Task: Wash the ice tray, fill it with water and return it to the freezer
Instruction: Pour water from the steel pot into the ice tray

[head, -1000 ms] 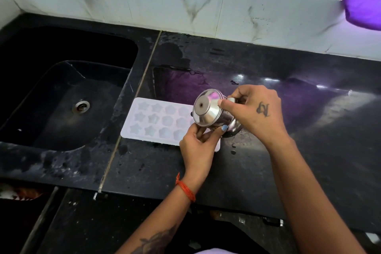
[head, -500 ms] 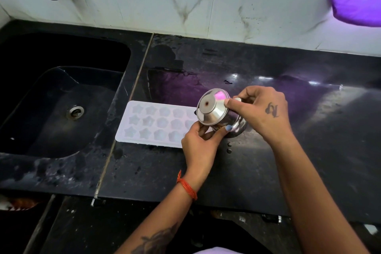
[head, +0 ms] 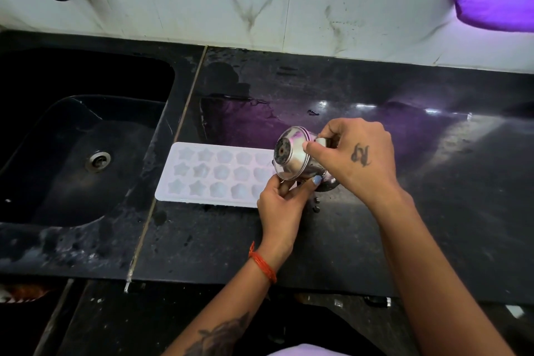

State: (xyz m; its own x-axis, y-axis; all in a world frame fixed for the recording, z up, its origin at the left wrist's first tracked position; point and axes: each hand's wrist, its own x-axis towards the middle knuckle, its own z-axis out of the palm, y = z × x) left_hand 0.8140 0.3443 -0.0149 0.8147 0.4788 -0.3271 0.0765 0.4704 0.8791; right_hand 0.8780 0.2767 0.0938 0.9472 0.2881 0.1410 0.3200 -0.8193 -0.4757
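— Ice tray (head: 213,173) lay flat on the black bench (head: 375,240), just right of the sink (head: 72,153), its long axis running left to right, away from the basin.

— And the hands?

— Both were at its right end. The left hand (head: 281,205) had its fingers curled under a small steel pot (head: 294,157), tipped on its side with its base facing me. The right hand (head: 355,159) pinched the pot from above, near its rim. So both had hold of the pot; neither gripped the tray.

— Which hand was nearer the tray?

— The left; it sat right over the tray's near right corner. The tray stretched off leftward from the fingers.

— Any water going in?

— I couldn't tell. My guess was that the pour would need walking leftward along the rows of star cells.
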